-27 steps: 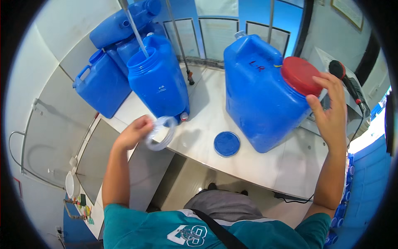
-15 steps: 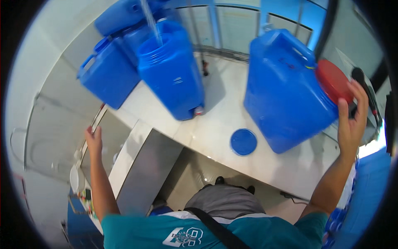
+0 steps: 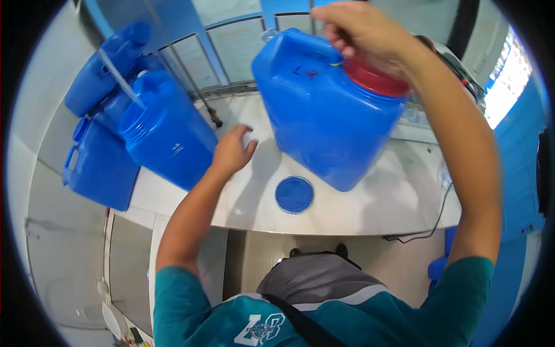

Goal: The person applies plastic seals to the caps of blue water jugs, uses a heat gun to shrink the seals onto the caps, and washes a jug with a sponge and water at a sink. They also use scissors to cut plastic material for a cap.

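Red plastic, ribbed at its skirt, forms a broad round lid [image 3: 378, 84] under the right hand [image 3: 365, 29], whose fingers curl well inward over the lid's far side; whether they grip it or merely hang above it I cannot tell. Loosely bent, with its thumb apart from its fingers, the left hand [image 3: 232, 151] shows nothing in its grasp and hangs over the counter [image 3: 376, 215], just beside an open jug [image 3: 176, 141]. The lid sits on a large blue jug [image 3: 329, 115], which stands upright on the counter, right of its middle and toward the back edge. Its long axis is vertical, and its top runs from a small clear neck at the back left, past a moulded handle, to the lid at the front right. Smooth, slightly glossy plastic makes up its walls, with rounded corners and a dark handwritten mark on top. Near the counter's front edge lies a flat, round blue disc [image 3: 294, 195], apart from the jug's base. The open jug has a wide threaded mouth, with a clear stream or tube [image 3: 120, 76] entering it. Pale and shiny, the counter's surface carries soft shadows.
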`<state>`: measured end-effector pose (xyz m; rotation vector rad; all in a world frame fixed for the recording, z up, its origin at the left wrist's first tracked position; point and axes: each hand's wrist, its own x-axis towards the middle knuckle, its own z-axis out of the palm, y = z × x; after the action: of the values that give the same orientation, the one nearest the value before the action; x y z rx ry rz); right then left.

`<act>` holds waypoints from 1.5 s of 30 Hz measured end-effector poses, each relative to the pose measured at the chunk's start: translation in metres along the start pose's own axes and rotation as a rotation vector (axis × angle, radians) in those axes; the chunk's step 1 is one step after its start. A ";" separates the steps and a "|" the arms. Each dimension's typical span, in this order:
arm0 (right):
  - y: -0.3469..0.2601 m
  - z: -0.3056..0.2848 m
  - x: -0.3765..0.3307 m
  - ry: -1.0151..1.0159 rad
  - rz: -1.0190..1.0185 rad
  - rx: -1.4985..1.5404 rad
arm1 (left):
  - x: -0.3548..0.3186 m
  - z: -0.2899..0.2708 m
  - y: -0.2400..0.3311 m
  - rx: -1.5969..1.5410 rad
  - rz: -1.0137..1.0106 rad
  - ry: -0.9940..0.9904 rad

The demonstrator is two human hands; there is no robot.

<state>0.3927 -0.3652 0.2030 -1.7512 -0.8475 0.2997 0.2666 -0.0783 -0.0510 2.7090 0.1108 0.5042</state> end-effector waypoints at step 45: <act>0.409 -0.181 -0.018 -0.001 0.226 -1.369 | 0.126 -0.081 0.309 0.078 0.494 -0.326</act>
<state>0.6457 -0.5630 -0.1093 -3.1143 -0.9084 -0.2299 0.3572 -0.3171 0.1781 2.8468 -0.6489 0.1813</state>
